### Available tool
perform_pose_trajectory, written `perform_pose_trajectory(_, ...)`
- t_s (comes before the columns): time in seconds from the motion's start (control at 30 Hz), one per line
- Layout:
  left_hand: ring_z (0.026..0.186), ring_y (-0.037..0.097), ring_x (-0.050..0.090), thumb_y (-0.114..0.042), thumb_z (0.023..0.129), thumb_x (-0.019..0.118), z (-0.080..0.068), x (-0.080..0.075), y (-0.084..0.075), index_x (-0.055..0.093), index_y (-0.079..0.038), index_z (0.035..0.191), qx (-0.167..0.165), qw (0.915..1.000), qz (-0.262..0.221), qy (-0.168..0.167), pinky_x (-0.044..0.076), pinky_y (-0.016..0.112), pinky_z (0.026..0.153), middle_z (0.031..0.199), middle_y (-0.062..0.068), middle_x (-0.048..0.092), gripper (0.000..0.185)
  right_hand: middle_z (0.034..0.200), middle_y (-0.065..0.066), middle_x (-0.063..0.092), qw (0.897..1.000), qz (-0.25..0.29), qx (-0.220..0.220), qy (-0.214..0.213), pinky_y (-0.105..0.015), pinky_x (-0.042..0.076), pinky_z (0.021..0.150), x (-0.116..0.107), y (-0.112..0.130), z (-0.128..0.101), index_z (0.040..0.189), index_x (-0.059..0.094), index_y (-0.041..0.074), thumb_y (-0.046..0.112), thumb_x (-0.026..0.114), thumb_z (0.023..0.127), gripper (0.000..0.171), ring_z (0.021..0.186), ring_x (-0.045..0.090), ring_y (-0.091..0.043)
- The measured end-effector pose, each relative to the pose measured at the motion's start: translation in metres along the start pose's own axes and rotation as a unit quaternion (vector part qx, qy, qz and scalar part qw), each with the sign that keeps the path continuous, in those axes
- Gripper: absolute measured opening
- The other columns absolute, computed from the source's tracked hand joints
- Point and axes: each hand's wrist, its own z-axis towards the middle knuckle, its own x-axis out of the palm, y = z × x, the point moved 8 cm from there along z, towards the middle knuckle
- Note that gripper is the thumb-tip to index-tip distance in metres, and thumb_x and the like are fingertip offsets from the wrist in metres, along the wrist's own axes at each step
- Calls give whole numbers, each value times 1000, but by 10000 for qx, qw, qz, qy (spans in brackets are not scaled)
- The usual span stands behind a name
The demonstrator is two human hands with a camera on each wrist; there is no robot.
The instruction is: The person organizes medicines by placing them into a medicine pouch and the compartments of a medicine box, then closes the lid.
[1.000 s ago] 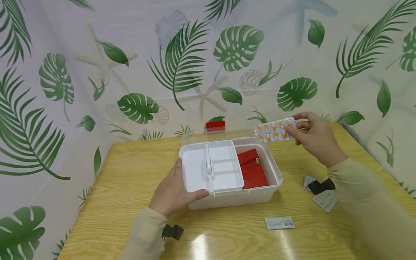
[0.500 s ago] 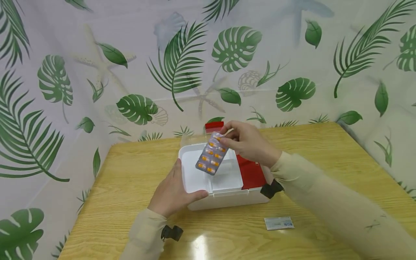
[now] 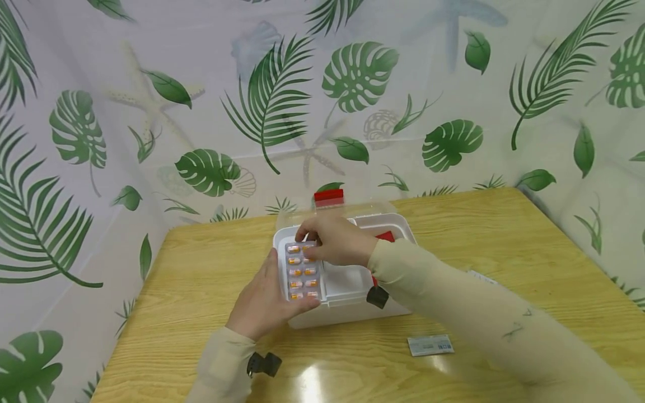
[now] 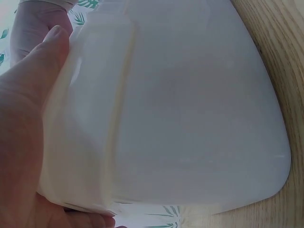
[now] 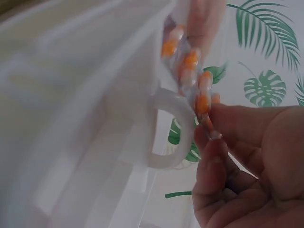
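Observation:
My right hand [image 3: 339, 239] pinches one end of a blister pack [image 3: 302, 271] of orange-and-white capsules. The pack lies over the left compartment of a white divided tray [image 3: 347, 281], which has an upright loop handle [image 5: 173, 128]. This tray sits in the top of a white plastic box [image 3: 347, 314]. My left hand [image 3: 264, 296] grips the box's front left corner, thumb along the front rim and fingers at the left side. A red pouch [image 3: 386, 236] inside the box is mostly hidden by my right forearm.
The box's clear lid [image 3: 368, 208] stands open at the back, with a red latch [image 3: 329, 197] on it. On the wooden table [image 3: 201, 280], a small white packet [image 3: 430, 345] lies in front. Another flat pack [image 3: 482, 276] shows behind my right forearm.
My right hand has carried the blister pack leftward from the box's right side to the tray's left compartment and lowered it there. The left hand keeps its grip on the box.

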Motion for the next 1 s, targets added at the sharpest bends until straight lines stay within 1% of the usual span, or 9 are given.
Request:
perform_pose_trajectory(0.13, 115, 27, 54, -85, 60, 61, 1, 0, -1, 8, -4, 153, 12, 10000, 40, 8, 49, 45, 89, 153, 14, 29, 135, 95, 5, 66, 9986, -496, 74, 148, -27, 50, 79, 7, 0, 5, 105, 70, 17, 18, 72, 86, 19, 83, 57, -13)
perform_pose_trajectory(0.27, 116, 27, 53, -86, 60, 60, 1, -1, -1, 8, -3, 153, 50, 10000, 30, 1, 49, 45, 89, 154, 15, 28, 136, 99, 5, 68, 9945, -976, 281, 265, -29, 49, 88, 12, -1, 9, 106, 70, 18, 22, 72, 87, 19, 88, 58, -11)
perform_pose_trajectory(0.47, 119, 28, 52, -85, 60, 60, 1, -1, -1, 9, -2, 153, 106, 9999, -23, -31, 48, 45, 91, 153, 16, 28, 135, 92, 5, 67, 9862, -1570, 357, 395, -26, 50, 82, 17, 1, 10, 105, 70, 16, 26, 71, 87, 21, 80, 57, -12)
perform_pose_trajectory(0.53, 118, 28, 53, -86, 60, 60, 1, 0, 0, 9, -1, 153, 82, 10000, -32, -22, 48, 45, 91, 153, 16, 28, 136, 91, 5, 67, 9851, -1634, 376, 392, -25, 50, 81, 18, 1, 9, 105, 70, 16, 26, 71, 88, 20, 79, 57, -13)
perform_pose_trajectory(0.63, 117, 28, 53, -86, 59, 60, 1, 1, 2, 9, -1, 153, 18, 10000, -13, -3, 48, 45, 90, 154, 16, 28, 136, 96, 4, 68, 9848, -1634, 422, 402, -27, 50, 85, 19, 0, 9, 107, 70, 15, 25, 71, 88, 22, 83, 58, -12)
perform_pose_trajectory(0.8, 118, 29, 53, -86, 59, 60, 0, 3, 3, 9, -1, 153, -22, 10000, 31, 20, 48, 45, 90, 154, 16, 28, 137, 106, 1, 68, 9880, -1414, 362, 503, -32, 49, 90, 18, 1, 4, 112, 69, 13, 25, 70, 89, 27, 93, 60, -13)
perform_pose_trajectory(0.87, 116, 29, 54, -86, 59, 60, 0, 2, 3, 9, -1, 153, -17, 10000, 14, 17, 48, 45, 89, 153, 15, 29, 137, 109, 0, 68, 9895, -1320, 221, 541, -32, 49, 91, 12, 5, -3, 114, 68, 13, 26, 69, 89, 28, 97, 60, -14)
perform_pose_trajectory(0.93, 115, 28, 54, -86, 59, 60, 1, 2, 3, 9, -1, 153, -5, 10000, 9, 7, 49, 45, 88, 152, 15, 30, 136, 110, 0, 67, 9909, -1253, 1, 498, -32, 49, 89, 0, 11, -14, 115, 67, 13, 25, 69, 90, 28, 98, 61, -14)
perform_pose_trajectory(1.0, 113, 26, 55, -87, 58, 60, 2, 1, 2, 9, -2, 153, -14, 10000, 5, -2, 49, 44, 88, 151, 14, 33, 137, 110, 0, 67, 9902, -1328, -292, 328, -30, 50, 84, -17, 18, -28, 113, 67, 13, 25, 69, 89, 27, 93, 62, -14)
